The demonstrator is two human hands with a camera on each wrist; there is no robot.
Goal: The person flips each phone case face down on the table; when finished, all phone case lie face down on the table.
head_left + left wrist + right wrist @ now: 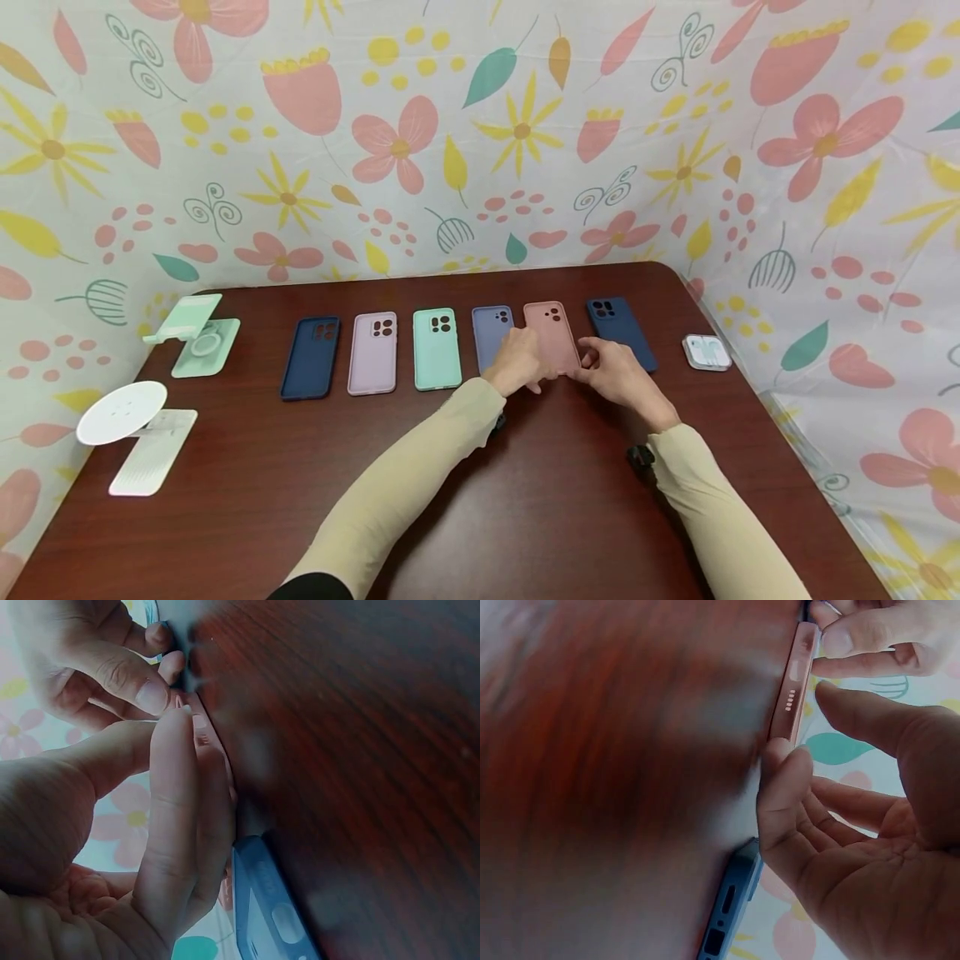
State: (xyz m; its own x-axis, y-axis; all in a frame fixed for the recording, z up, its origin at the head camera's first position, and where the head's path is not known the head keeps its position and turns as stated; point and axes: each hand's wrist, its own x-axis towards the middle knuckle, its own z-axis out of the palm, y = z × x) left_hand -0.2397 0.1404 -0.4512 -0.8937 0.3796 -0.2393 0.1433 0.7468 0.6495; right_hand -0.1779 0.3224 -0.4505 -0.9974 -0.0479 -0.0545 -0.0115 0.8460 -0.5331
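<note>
A pink phone case (551, 333) lies flat on the table, camera cutouts at its far end. Both hands are at its near end. My left hand (519, 362) pinches the near left part, partly covering the periwinkle phone case (491, 325) beside it. At the near right corner, my right hand (617, 372) grips the edge. In the right wrist view, the pink case's end (791, 697) shows a port slot and small holes, with a finger against its corner. A navy phone case (621, 329) lies just right of the right hand.
Further left in the row lie a mint phone case (437, 354), a lilac phone case (372, 358) and another navy phone case (309, 362). Boxed white earphones (707, 352) sit near the right edge. Green (206, 346) and white folding stands (153, 454) occupy the left side.
</note>
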